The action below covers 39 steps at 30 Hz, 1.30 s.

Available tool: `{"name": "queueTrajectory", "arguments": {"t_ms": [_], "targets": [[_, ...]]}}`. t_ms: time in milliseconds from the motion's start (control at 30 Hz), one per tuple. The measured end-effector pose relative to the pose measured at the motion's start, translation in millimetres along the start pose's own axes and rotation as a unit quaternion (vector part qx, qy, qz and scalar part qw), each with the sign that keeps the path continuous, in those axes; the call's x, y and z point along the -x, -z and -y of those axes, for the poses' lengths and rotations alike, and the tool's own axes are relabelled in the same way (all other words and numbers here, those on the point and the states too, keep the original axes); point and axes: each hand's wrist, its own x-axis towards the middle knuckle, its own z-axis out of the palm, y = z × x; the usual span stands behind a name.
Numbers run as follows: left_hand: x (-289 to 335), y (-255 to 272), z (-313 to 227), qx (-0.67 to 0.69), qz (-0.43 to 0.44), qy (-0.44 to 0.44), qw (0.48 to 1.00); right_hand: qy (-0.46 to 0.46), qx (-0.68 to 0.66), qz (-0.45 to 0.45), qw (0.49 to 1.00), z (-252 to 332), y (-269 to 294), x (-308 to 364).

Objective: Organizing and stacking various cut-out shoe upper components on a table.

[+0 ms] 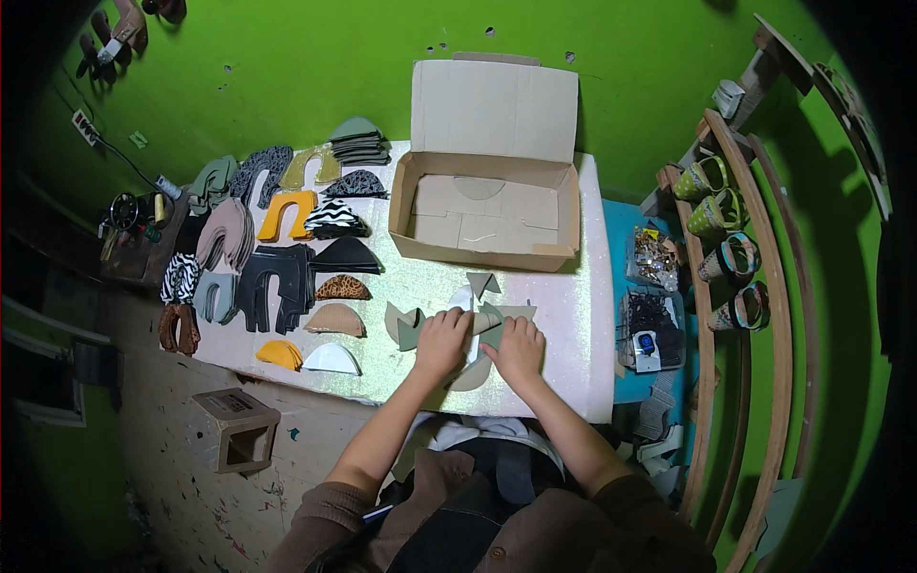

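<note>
Left hand point(441, 339) and right hand point(519, 349) lie flat, fingers spread, side by side on pale cut pieces point(482, 320) at the worktop's point(573, 325) near edge, pressing rather than gripping. Open box point(487, 205) directly beyond; sorted stacks point(287, 258) to the left.

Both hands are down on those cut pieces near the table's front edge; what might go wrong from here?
1. The beige cut pieces under the left hand and right hand overhang the table edge and may slip off.
2. The small grey-green triangles lie loose close by; a sweep might scatter them.
</note>
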Motion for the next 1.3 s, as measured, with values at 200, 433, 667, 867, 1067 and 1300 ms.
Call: {"name": "queueTrajectory", "arguments": {"t_ms": [200,433,667,867,1067,1300], "targets": [[-1,9,2,0.152,-0.116,0.189,0.963,0.02,-0.08,0.002,0.997,-12,-10,-2],[0,11,11,0.41,-0.095,0.327,0.846,-0.03,-0.142,0.059,0.988,-15,-9,-13],[19,2,21,0.364,-0.148,0.269,0.879,0.007,-0.145,0.041,0.989,-9,-13,-17],[27,23,19,0.415,-0.061,0.218,0.881,0.058,-0.357,0.026,0.932,-1,19,-26],[30,51,22,0.567,-0.018,0.191,0.801,0.112,-0.474,0.189,0.853,20,28,-38],[47,72,65,0.572,0.017,0.221,0.79,0.101,-0.39,0.273,0.874,75,30,-37]]}}
